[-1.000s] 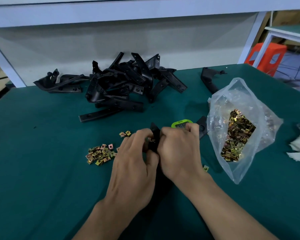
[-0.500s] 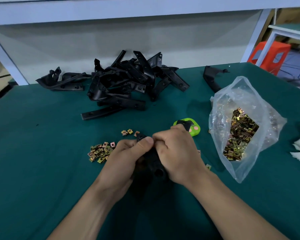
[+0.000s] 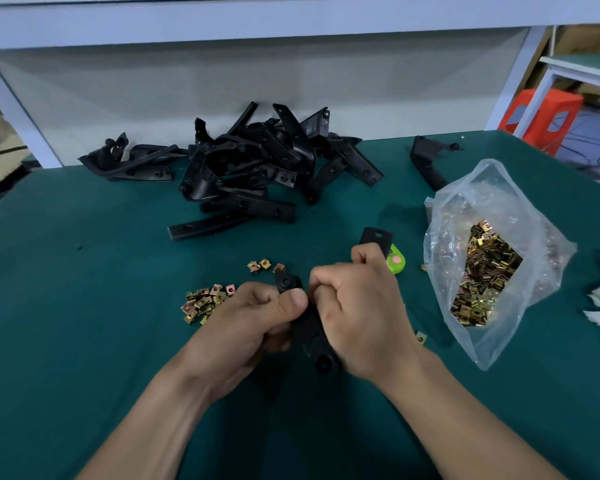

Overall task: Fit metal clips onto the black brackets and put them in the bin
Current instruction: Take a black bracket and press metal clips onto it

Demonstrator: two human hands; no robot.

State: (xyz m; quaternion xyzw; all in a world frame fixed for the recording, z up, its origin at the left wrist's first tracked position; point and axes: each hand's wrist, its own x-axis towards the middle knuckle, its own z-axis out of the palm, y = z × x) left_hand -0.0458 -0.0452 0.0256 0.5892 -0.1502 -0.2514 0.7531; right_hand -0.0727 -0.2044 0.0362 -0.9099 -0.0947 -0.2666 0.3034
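Both hands hold one black bracket [image 3: 314, 327] just over the green table [image 3: 84, 323], in the near middle part of it. The left hand [image 3: 253, 323] is curled around the left side of the bracket, and its thumb presses on the top close to the upper end. The right hand [image 3: 361, 317] is clenched around the right side with the fingers folded in. The rounded lower end of the bracket, with a hole in it, shows between the two wrists. A flat black end with a slot rises behind the right hand; I cannot tell if it belongs to the same bracket. Just left of the left hand lies a small heap of metal clips [image 3: 205, 303]. To the right, near the right hand, stands a clear plastic bag [image 3: 499, 202] with many more clips inside. A small green thing [image 3: 396, 262] is partly hidden behind the right hand. At the far side of the table lies a pile of black brackets [image 3: 257, 168].
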